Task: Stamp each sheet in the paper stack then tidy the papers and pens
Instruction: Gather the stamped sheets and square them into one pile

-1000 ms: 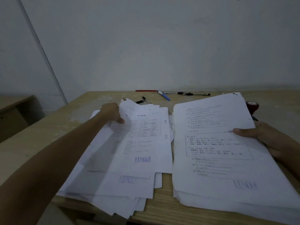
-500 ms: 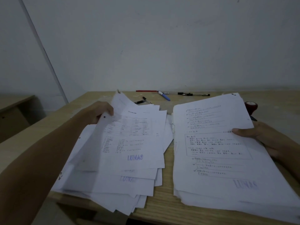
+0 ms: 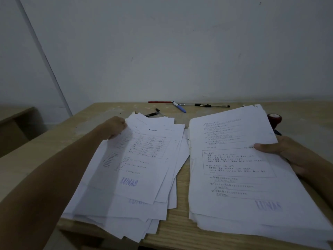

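Stamped sheets, two piles, on a pale wooden desk (image 3: pixel 180 230).

Loose fanned pile of printed white sheets (image 3: pixel 144 170) is pinched at its far corner by the left hand (image 3: pixel 113 127), presumably for squaring; neater right stack (image 3: pixel 239 168) is clamped by the right hand (image 3: pixel 281 150). Scattered pens (image 3: pixel 180 107) and red-topped stamp (image 3: pixel 274 119) are left behind.

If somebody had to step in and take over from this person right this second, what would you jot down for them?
Left hand: gripping the far left corner of the messy left pile.
Right hand: thumb on top of the right stack, holding its right edge.
Stamper: set down behind the right stack, partly hidden by it.
Pens: scattered along the far edge of the table, two more just behind the left pile.
Done: the top sheets of both piles show a blue LUNAS stamp; sheets below cannot be checked.
Left: square up the fanned left pile, merge the piles, gather the pens.
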